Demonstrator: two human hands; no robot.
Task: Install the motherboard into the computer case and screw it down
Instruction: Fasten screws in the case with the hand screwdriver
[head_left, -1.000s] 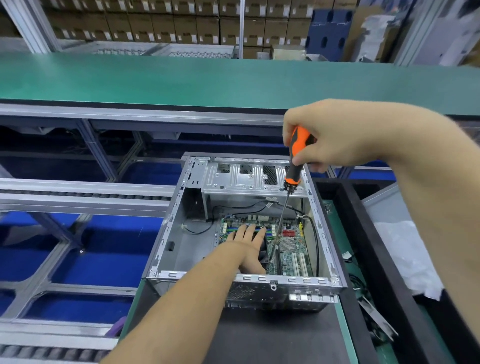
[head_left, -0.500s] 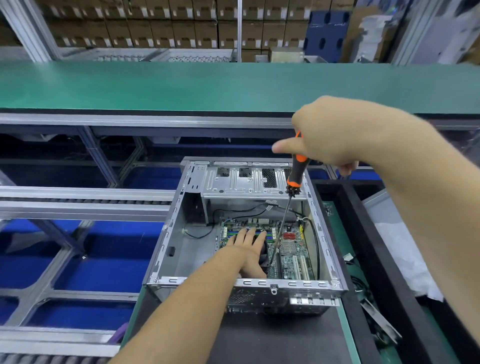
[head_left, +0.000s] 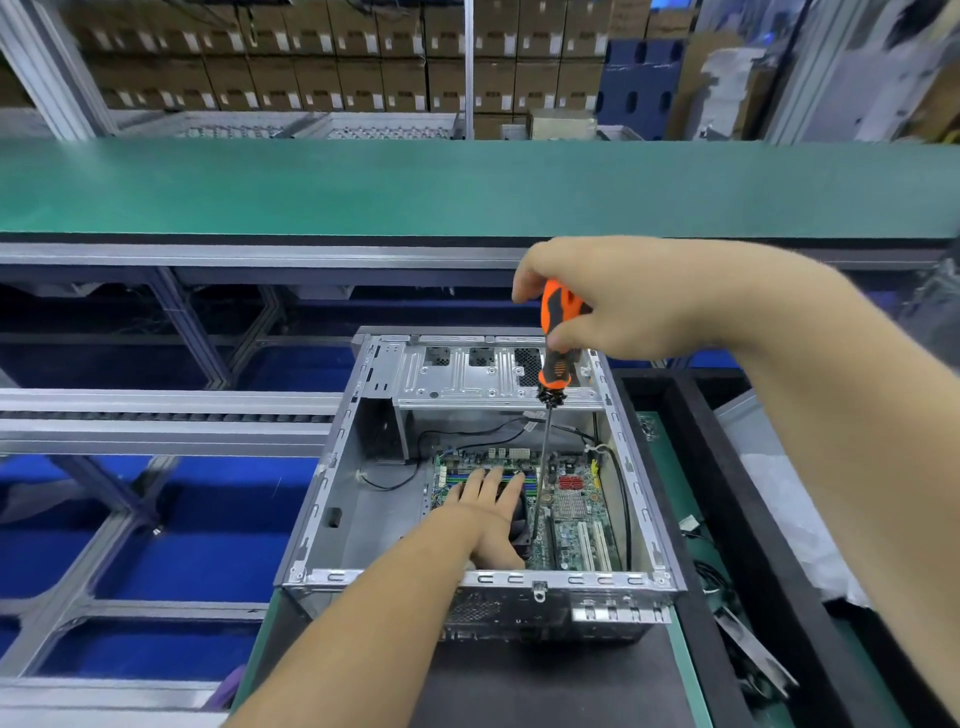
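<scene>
An open silver computer case (head_left: 363, 499) stands on the bench with a green motherboard (head_left: 576, 514) lying flat on its floor. My left hand (head_left: 491, 512) reaches into the case, its straight fingers pressing on the board beside a dark fan. My right hand (head_left: 613, 301) grips the orange and black handle of a long screwdriver (head_left: 556, 358) above the case. The thin shaft runs down into the case, and its tip meets the board just right of my left hand.
The drive cage (head_left: 493, 374) spans the case's far end, and black cables (head_left: 618, 478) run along the right wall. A black tray (head_left: 727, 519) with a white bag and loose parts sits to the right. Grey conveyor rails (head_left: 156, 415) lie left, a green shelf (head_left: 415, 187) behind.
My right hand's fingers have shifted round the screwdriver handle, showing more of its orange top. The shaft stays on the same spot of the board. My left hand has not moved.
</scene>
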